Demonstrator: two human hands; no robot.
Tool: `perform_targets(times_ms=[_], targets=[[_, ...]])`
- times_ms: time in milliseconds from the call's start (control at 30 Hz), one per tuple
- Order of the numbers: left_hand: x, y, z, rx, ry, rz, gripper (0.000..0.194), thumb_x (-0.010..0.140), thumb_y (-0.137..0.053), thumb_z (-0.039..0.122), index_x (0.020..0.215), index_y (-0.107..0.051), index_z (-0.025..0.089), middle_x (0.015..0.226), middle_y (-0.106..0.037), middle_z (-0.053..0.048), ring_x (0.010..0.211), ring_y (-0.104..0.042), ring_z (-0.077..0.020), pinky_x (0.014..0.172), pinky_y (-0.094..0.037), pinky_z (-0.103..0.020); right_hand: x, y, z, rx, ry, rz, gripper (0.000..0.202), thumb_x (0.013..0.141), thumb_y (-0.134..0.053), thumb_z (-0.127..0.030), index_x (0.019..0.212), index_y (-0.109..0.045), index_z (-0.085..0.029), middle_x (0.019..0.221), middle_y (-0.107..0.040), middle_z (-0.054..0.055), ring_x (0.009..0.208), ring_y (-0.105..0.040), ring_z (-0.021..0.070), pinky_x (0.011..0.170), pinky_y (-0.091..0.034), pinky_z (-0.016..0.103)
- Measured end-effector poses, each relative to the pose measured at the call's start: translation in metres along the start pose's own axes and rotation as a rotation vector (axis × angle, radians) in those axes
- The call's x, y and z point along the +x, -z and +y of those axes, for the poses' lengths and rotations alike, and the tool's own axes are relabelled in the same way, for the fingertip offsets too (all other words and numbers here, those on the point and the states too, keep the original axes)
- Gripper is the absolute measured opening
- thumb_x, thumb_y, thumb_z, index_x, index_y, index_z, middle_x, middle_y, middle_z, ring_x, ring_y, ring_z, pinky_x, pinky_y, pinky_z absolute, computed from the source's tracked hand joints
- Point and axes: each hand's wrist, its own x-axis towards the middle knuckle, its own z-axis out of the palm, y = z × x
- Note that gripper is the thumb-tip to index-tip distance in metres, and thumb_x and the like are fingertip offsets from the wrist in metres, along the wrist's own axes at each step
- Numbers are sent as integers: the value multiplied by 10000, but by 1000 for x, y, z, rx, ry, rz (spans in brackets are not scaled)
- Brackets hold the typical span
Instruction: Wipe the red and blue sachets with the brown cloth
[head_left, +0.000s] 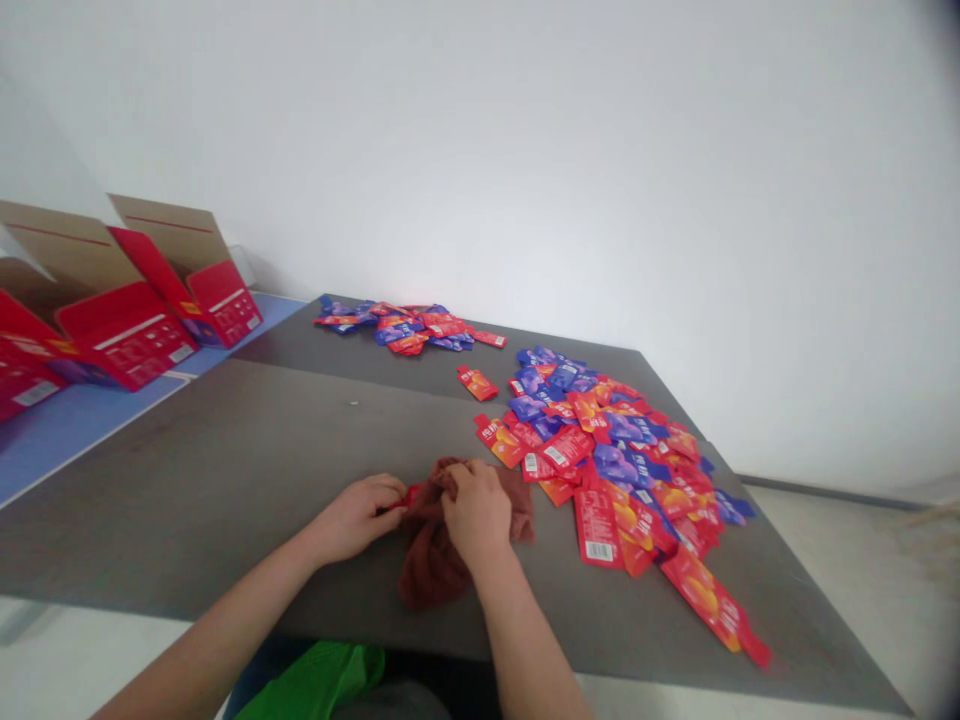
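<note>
At the near middle of the dark table, my right hand (478, 510) is closed on a crumpled brown cloth (433, 565). The cloth covers most of a red pouch (412, 494). Only the pouch's end shows, pinched between the thumb and fingers of my left hand (365, 517). To the right of my hands lies a large loose heap of red and purple pouches (622, 460), with orange and purple pictures and barcodes on them. One red pouch (712, 600) sticks out at the heap's near edge.
A second pile of pouches (420, 325) lies at the table's far side. Between the piles is a single red pouch (478, 383). Open red cartons (135, 335) stand on a blue surface (97, 420) to the left. A white wall (525, 180) rises behind the table (247, 450).
</note>
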Motion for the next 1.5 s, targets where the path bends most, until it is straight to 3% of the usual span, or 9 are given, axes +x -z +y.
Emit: perform_targets(times_ms=[133, 233, 367, 467, 600, 833, 1067, 1300, 1500], targets=[[-2, 2, -2, 39, -4, 4, 375, 990, -495, 334, 683, -644, 178, 859, -658, -35, 874, -617, -168, 808, -467, -254, 13, 22, 20, -99, -160, 13, 146, 950, -554, -212, 1011, -686, -226, 1072, -631, 87, 1010, -584, 227, 788, -443, 303], [-2, 4, -1, -18, -20, -11, 328, 982, -492, 310, 747, -686, 187, 921, -686, -42, 921, -627, -176, 856, -478, -270, 5, 28, -4, -20, -18, 67, 147, 896, -621, -224, 1027, -674, -262, 1101, -623, 56, 1030, -570, 220, 808, -446, 299], [-1, 3, 2, -89, -25, -15, 241, 925, -529, 244, 772, -710, 200, 983, -707, -41, 985, -632, -193, 921, -481, -297, -5, 10, -31, 79, 153, 26, 205, 876, -646, -261, 1072, -667, -316, 1102, -621, 16, 1035, -562, 208, 787, -453, 283], [0, 2, 3, -32, -8, -2, 276, 947, -524, 278, 747, -694, 191, 942, -698, -36, 939, -631, -179, 877, -478, -274, 2, 3, -14, 25, 40, -45, 157, 889, -626, -247, 1028, -685, -290, 1074, -628, 33, 1028, -574, 216, 753, -452, 282], [-1, 3, 1, 21, -9, 2, 362, 991, -490, 338, 719, -672, 183, 885, -676, -32, 887, -624, -166, 819, -469, -252, 16, 15, 11, -96, -143, 6, 150, 935, -557, -212, 995, -693, -234, 1077, -635, 82, 1018, -584, 232, 773, -454, 307], [-1, 3, -1, -30, -22, -18, 286, 968, -523, 309, 782, -711, 198, 958, -695, -31, 945, -636, -174, 870, -470, -260, -1, 6, -22, 39, 104, -1, 169, 885, -640, -279, 1048, -678, -303, 1099, -618, 35, 1044, -558, 211, 770, -455, 273], [-1, 5, 0, 39, -11, -22, 393, 996, -476, 362, 700, -661, 182, 873, -673, -28, 871, -622, -164, 812, -464, -250, 21, 18, 17, -123, -145, -15, 150, 950, -548, -223, 1016, -682, -229, 1144, -620, 92, 1057, -568, 220, 800, -454, 289], [0, 6, -1, -23, -25, -58, 288, 973, -522, 358, 858, -746, 218, 997, -711, -29, 982, -635, -183, 890, -475, -263, -1, 13, -16, 28, 189, -22, 168, 917, -612, -278, 1075, -660, -314, 1113, -609, 16, 1054, -548, 189, 807, -455, 268], [0, 7, 4, 35, -2, -37, 435, 1001, -444, 385, 679, -658, 186, 843, -674, -32, 856, -622, -166, 808, -481, -253, 16, 19, 17, -102, -151, -26, 158, 951, -550, -223, 1047, -676, -230, 1144, -612, 91, 1039, -563, 220, 792, -459, 303]])
